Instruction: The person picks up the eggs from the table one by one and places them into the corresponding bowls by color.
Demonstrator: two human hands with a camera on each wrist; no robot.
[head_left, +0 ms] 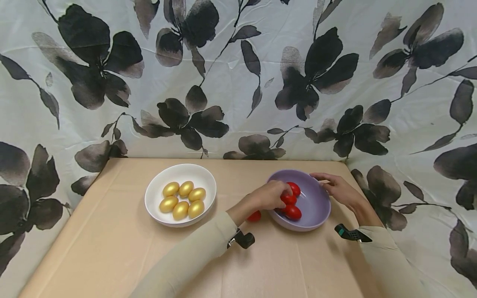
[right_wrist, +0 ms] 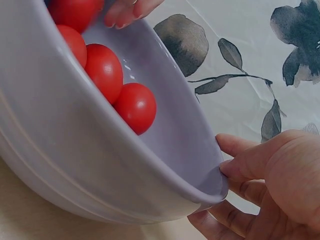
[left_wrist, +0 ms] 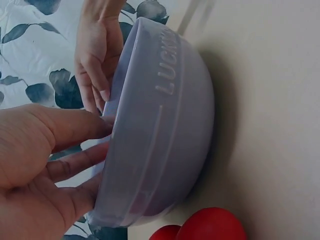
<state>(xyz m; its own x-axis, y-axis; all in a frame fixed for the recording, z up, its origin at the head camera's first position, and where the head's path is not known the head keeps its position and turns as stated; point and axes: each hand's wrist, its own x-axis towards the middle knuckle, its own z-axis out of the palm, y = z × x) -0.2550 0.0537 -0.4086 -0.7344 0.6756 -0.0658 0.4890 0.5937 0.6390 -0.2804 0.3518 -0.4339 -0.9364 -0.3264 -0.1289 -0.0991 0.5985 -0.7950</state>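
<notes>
A purple bowl holds several smooth red eggs. My left hand reaches over its left rim; the thumb and fingers hang loosely inside. In the right wrist view, the left fingertips are beside a blurred red egg, not curled round it. My right hand pinches the bowl's right rim, and in the right wrist view its thumb lies on the edge with other fingers outside. Red eggs also lie on the table just left of the bowl, partly hidden by the left arm in the head view.
A white bowl with several golden eggs stands left on the tan tabletop. Behind and to the right hangs a floral cloth. Each wrist wears a dark camera strap.
</notes>
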